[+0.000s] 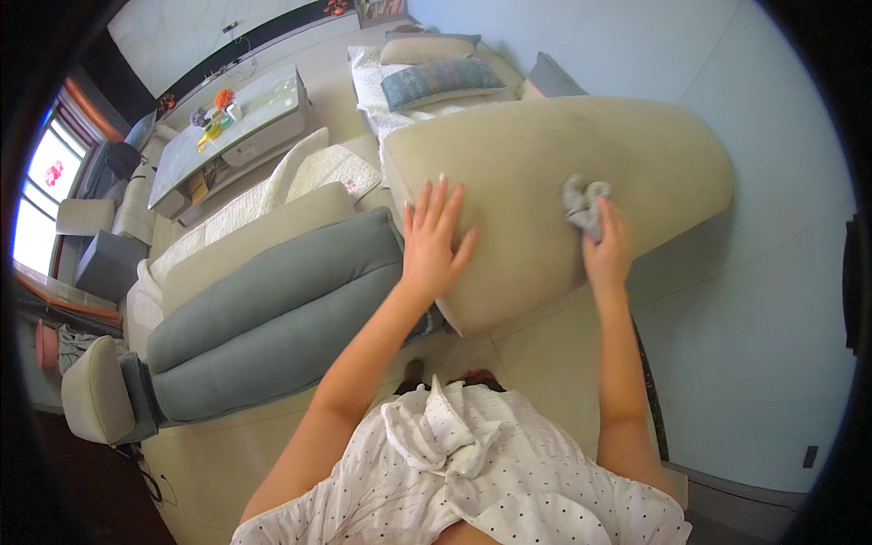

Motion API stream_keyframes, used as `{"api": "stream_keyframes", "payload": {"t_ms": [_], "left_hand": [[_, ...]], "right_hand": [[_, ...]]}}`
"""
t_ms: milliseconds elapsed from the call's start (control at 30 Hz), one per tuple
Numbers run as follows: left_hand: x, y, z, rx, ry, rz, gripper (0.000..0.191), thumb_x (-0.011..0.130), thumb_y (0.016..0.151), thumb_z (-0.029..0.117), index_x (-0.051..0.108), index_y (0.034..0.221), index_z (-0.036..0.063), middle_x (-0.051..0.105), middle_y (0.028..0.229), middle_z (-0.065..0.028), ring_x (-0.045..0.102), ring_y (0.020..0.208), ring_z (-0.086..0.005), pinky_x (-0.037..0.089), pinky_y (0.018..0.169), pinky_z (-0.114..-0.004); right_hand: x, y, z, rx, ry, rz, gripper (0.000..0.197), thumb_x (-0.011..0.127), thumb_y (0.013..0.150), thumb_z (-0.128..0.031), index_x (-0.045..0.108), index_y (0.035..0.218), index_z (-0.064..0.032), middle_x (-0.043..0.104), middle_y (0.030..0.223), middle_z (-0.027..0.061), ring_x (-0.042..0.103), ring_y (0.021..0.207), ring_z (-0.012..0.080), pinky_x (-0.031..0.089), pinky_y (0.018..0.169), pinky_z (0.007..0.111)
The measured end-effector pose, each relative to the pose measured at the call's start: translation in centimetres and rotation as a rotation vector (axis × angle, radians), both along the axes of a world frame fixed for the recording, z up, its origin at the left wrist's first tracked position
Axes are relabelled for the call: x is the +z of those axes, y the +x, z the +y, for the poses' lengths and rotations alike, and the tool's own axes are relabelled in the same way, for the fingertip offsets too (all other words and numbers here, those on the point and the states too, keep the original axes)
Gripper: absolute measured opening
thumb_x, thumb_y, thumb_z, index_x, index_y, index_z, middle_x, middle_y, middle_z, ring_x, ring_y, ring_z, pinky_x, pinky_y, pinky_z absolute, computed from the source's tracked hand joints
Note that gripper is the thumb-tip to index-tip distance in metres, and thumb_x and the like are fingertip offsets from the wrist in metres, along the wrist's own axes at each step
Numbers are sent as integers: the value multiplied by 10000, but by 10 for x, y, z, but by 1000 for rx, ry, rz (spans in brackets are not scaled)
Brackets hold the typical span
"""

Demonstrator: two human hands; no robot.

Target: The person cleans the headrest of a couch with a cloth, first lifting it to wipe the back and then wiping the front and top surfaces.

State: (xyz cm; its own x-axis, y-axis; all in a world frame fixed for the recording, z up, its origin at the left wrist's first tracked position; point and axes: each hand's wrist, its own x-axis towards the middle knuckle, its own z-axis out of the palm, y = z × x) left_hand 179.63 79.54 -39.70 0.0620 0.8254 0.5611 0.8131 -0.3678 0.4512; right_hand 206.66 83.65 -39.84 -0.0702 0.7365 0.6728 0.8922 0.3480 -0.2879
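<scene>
A large beige upholstered sofa piece [518,157] stands in front of me, its broad surface facing up towards me. Darker patches show on its fabric. My left hand [432,238] lies on its left part, palm down, fingers spread, with nothing held. In my right hand [608,248] is a crumpled grey cloth [584,203], gripped at its lower end and lying against the beige fabric right of centre.
A grey sofa back [286,306] extends to the left, with white quilted covers [231,221] behind. A patterned cushion [443,83] lies beyond the beige piece. Further back stands a coffee table [252,102]. A pale blue wall [742,354] borders the right side.
</scene>
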Motion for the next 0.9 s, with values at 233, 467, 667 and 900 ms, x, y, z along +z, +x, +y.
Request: {"api": "stream_keyframes", "payload": {"t_ms": [233, 467, 667, 900], "left_hand": [[-5, 43, -23, 198, -65, 112, 559, 505, 813, 281, 344, 1314, 92, 290, 1376, -150, 202, 1294, -350, 155, 987, -579], [-19, 43, -19, 424, -62, 209, 567, 478, 828, 334, 324, 1328, 118, 291, 1383, -116, 216, 1289, -338, 202, 980, -581], [-21, 48, -28, 392, 0, 182, 566, 486, 830, 325, 326, 1331, 118, 305, 1379, -112, 237, 1284, -334, 222, 977, -567], [-21, 54, -15, 441, 22, 253, 569, 478, 833, 330, 321, 1332, 106, 302, 1379, -122, 242, 1283, -332, 241, 973, -551]], "right_hand": [[12, 105, 77, -299, -44, 206, 430, 603, 745, -166, 499, 1143, -41, 531, 1125, 145, 504, 1023, 334, 386, 894, 393], [-7, -55, -23, 147, 28, -111, 502, 645, 605, -72, 541, 1093, -133, 546, 1069, 85, 500, 1033, 271, 382, 833, 424], [-29, 15, 7, 241, 185, -180, 485, 600, 658, -78, 503, 1130, -145, 527, 1042, 94, 502, 985, 276, 397, 776, 418], [-8, 91, 69, -323, 62, 177, 385, 591, 749, -164, 494, 1105, -51, 539, 1015, 153, 516, 935, 322, 413, 793, 430]]}}
